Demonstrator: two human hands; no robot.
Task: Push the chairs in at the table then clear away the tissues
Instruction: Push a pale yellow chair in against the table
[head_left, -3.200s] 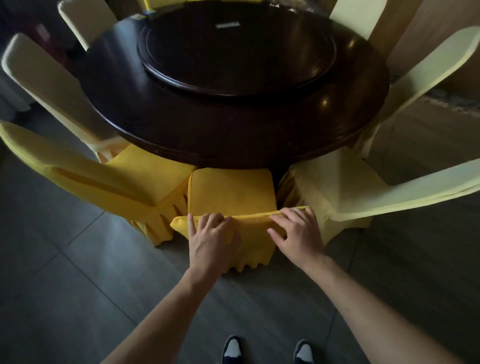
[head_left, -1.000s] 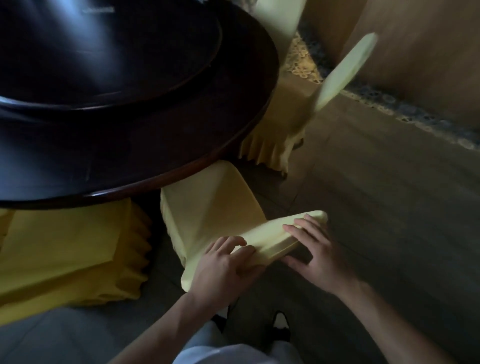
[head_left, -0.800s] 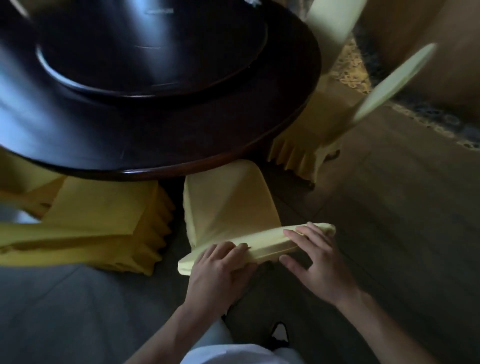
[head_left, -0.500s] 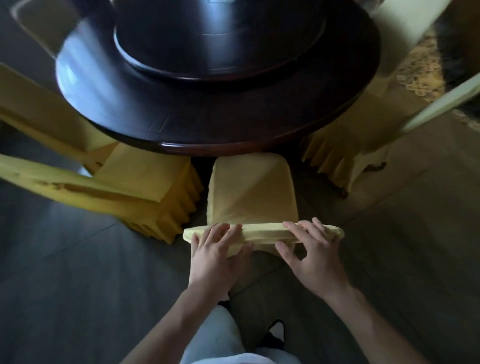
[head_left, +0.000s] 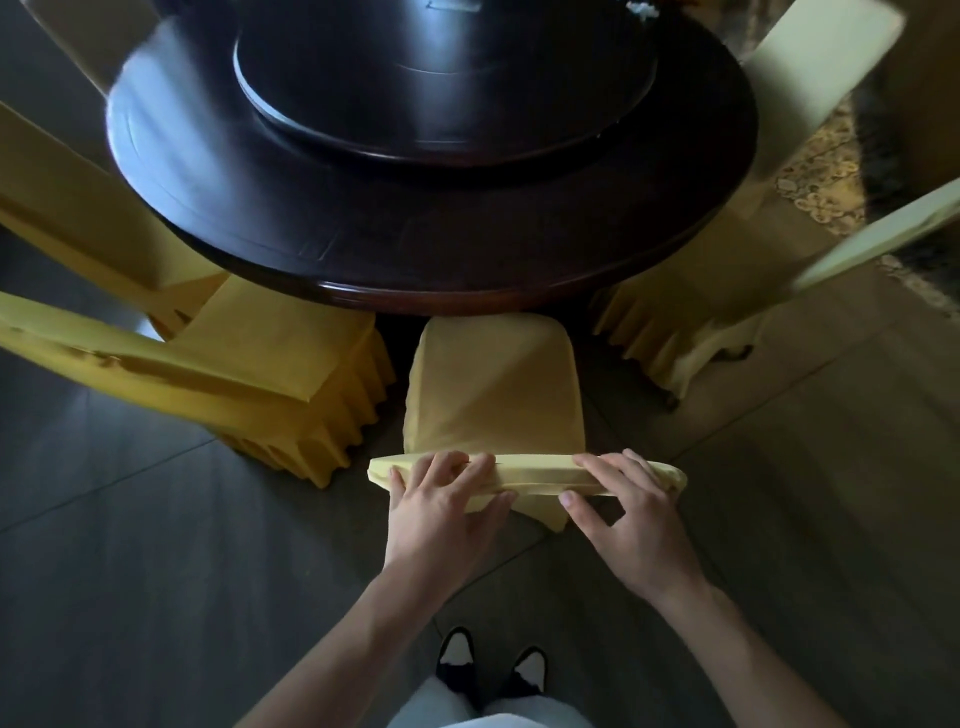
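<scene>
A chair in a yellow cover (head_left: 493, 384) stands right in front of me, its seat front just under the edge of the round dark table (head_left: 431, 249). My left hand (head_left: 441, 504) and my right hand (head_left: 628, 514) both grip the top of its backrest, fingers over the top and thumbs behind. A small white crumpled tissue (head_left: 640, 7) lies at the far side of the table.
A raised turntable (head_left: 447, 104) fills the table's middle. Another yellow chair (head_left: 249, 364) stands close on the left, and pale-covered chairs (head_left: 717, 312) stand on the right. Grey floor tiles lie around my feet (head_left: 488, 670). A patterned strip (head_left: 821, 176) runs along the floor at right.
I left the first chair and took hold of this one. It has swung from a slant to square with the table, and its seat now reaches under the edge.
</scene>
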